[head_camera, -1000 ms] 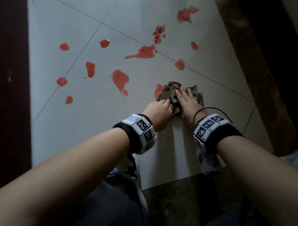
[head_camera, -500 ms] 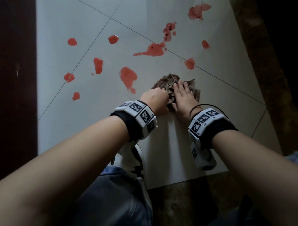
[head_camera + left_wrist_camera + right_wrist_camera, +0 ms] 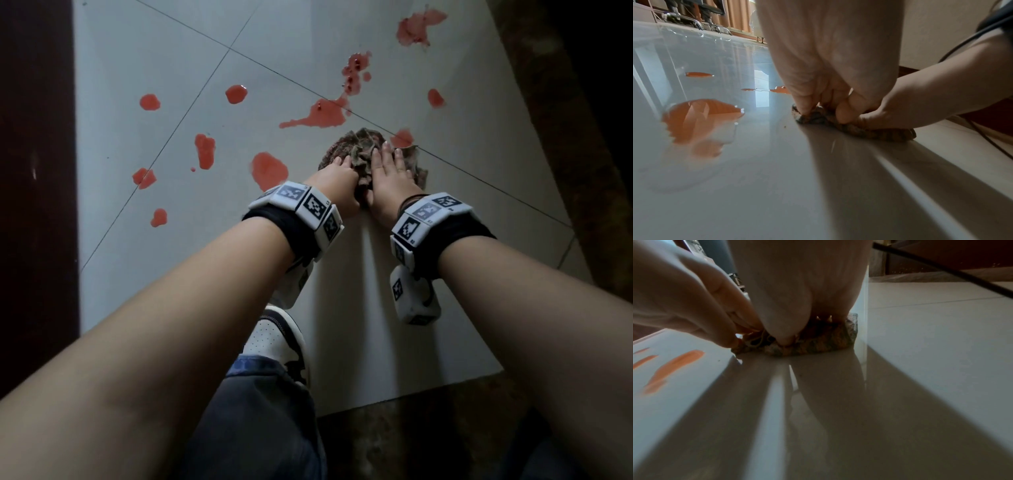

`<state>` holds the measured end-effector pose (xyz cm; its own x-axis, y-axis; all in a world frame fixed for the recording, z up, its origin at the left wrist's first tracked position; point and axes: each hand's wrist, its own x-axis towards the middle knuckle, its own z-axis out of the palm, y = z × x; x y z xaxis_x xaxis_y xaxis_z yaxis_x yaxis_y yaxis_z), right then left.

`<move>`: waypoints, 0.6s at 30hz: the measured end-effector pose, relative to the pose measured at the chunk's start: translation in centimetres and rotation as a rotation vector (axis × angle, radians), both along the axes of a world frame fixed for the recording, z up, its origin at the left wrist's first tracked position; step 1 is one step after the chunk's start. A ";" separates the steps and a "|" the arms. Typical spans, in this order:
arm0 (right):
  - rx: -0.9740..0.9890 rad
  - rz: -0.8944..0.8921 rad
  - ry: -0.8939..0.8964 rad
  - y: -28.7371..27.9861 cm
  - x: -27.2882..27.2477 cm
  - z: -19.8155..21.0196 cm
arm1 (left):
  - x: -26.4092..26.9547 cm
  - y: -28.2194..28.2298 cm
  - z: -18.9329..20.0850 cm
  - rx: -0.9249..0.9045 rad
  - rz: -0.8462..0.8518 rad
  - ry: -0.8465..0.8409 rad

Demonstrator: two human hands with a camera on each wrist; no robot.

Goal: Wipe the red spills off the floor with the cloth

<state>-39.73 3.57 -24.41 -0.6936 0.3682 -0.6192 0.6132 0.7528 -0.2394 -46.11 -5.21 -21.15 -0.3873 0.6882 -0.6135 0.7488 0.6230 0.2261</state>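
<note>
A crumpled brown cloth [image 3: 363, 150] lies on the white tiled floor [image 3: 171, 274], with both hands on it. My left hand [image 3: 339, 178] grips its left part with curled fingers [image 3: 805, 107]. My right hand [image 3: 390, 171] presses flat on it with straight fingers [image 3: 387, 150]. A small red spill [image 3: 403, 137] touches the cloth's far edge. A large red spill [image 3: 269, 169] sits just left of my left hand, and a long one [image 3: 318, 116] lies beyond the cloth. Several more red spills dot the tiles to the left and farther away. The wrist views show the cloth [image 3: 869, 131] [image 3: 818, 340] squeezed under the fingers.
A dark wooden strip [image 3: 34, 205] borders the tiles on the left, and dark stone flooring [image 3: 565, 137] runs along the right and near side. My white shoe [image 3: 277, 339] and trouser knee [image 3: 257, 428] are below the left arm. A black cable [image 3: 982, 133] trails by the right wrist.
Both hands have pushed the cloth forward, away from me. The red patch at its left edge is gone, and the cloth now reaches the small spill by the tile joint.
</note>
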 end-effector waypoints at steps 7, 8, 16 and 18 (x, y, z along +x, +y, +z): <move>0.026 -0.071 -0.016 2.5 0.9 0.1 | 0.6 3.5 -0.7 -0.060 -0.033 -0.021; 0.028 -0.086 -0.020 2.8 1.2 0.2 | 0.8 4.0 -0.7 -0.072 -0.047 -0.025; 0.046 -0.161 -0.026 4.0 3.9 0.2 | 3.0 5.9 0.2 -0.140 -0.155 -0.057; 0.050 -0.171 -0.032 3.9 4.5 0.1 | 3.5 5.9 0.6 -0.143 -0.185 -0.056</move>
<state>-35.20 7.49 -24.29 -0.5985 0.5097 -0.6180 0.7400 0.6472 -0.1829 -42.56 0.66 -20.59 -0.2252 0.6488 -0.7269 0.8417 0.5053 0.1902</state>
